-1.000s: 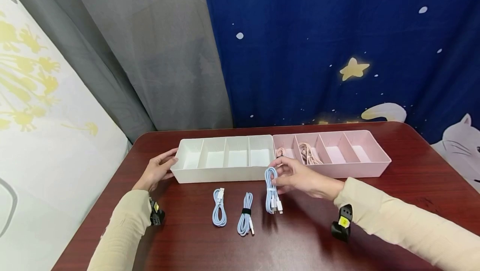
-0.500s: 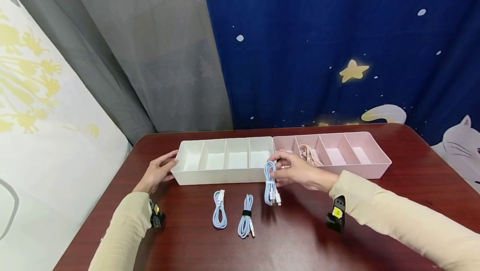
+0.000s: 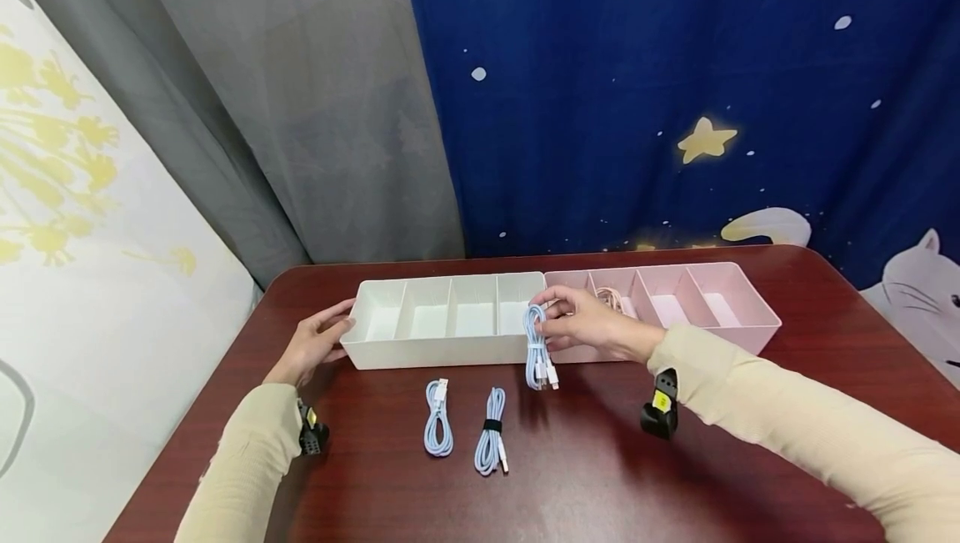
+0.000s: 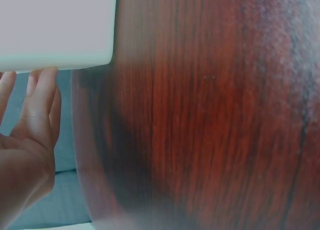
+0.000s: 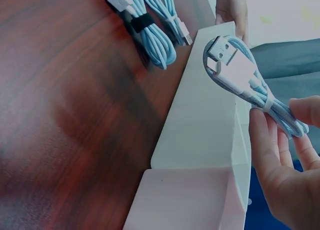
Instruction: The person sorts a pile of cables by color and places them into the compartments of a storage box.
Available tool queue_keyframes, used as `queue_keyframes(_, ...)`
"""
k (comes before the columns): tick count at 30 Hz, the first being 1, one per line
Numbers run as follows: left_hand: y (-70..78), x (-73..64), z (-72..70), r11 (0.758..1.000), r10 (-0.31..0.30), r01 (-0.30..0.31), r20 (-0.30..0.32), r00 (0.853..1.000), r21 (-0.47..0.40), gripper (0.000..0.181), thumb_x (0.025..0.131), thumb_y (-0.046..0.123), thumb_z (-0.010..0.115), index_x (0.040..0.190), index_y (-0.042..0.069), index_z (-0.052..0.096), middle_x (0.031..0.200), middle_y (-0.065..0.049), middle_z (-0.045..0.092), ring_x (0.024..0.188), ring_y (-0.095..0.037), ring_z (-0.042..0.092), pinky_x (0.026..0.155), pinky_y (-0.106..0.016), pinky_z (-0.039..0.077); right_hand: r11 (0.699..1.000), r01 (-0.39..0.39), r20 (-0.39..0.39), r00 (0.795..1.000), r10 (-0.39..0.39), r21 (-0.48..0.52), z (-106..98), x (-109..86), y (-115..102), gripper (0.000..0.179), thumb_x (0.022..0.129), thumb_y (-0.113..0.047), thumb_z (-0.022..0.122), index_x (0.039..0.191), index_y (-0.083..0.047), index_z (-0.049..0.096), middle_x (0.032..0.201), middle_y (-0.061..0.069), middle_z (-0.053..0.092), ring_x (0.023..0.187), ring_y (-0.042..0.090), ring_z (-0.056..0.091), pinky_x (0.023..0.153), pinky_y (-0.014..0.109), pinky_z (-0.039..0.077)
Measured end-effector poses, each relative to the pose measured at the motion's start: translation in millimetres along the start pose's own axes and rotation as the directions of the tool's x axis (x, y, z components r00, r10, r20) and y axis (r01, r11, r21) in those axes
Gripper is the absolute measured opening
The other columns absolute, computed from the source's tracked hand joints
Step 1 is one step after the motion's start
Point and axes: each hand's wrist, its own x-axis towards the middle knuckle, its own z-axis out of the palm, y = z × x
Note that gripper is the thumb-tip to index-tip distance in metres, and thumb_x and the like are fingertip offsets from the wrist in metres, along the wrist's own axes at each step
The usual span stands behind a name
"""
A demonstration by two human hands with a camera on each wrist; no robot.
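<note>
My right hand [image 3: 588, 326] pinches a coiled light-blue USB cable [image 3: 537, 351] between thumb and fingers. The coil hangs upright just before the right end of the white divided box [image 3: 435, 353], its white plugs pointing down. In the right wrist view a white tie wraps the held coil, with the metal USB plug [image 5: 223, 50] showing. At the box's left end rests my left hand [image 3: 309, 347], with fairly straight fingers [image 4: 46, 90] against the end wall. Two more coiled blue cables lie on the table: one at left [image 3: 438, 426], one with a black strap [image 3: 491, 443].
A pink divided box [image 3: 738, 334] adjoins the white one's right end; a pale pink cable [image 3: 609, 299] lies inside, partly hidden by my right hand. Both boxes stand on a dark red wooden table [image 3: 600, 485]. Curtains [image 3: 360, 109] hang behind its back edge.
My right hand has lifted the blue cable up and slightly left, closer to the white box's right end. My left hand stays at the box's left end.
</note>
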Motion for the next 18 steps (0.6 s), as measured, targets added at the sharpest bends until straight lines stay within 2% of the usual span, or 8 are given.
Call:
queue_keyframes(10,-1.3,-0.4,3.8,1.000,0.000,0.000,0.007,1.000,-0.002,0.054,0.090,0.033,0.051,0.138,0.016,0.033,0.130,-0.020,0.040,0.082,-0.007,0.057,0.075,-0.034,0.049,1.000,0.004,-0.038,0.999,-0.004,0.012,0.0,5.5,1.0,0.040,0.082,0.006,0.053,0.119,0.011,0.039,0.087,0.011,0.051,0.073,0.014,0.056,0.070,0.038,0.051)
queue_keyframes(18,0.9,0.8,0.9,1.000,-0.006,0.006,0.003,1.000,0.003,0.054,0.090,0.033,0.050,0.139,0.016,0.032,0.131,-0.020,0.039,0.082,-0.008,0.057,0.075,-0.033,0.049,1.000,0.008,-0.066,0.998,-0.007,0.015,0.5,16.9,-0.7,0.041,0.082,0.006,0.054,0.120,0.010,0.039,0.086,0.010,0.052,0.071,0.014,0.057,0.069,0.039,0.051)
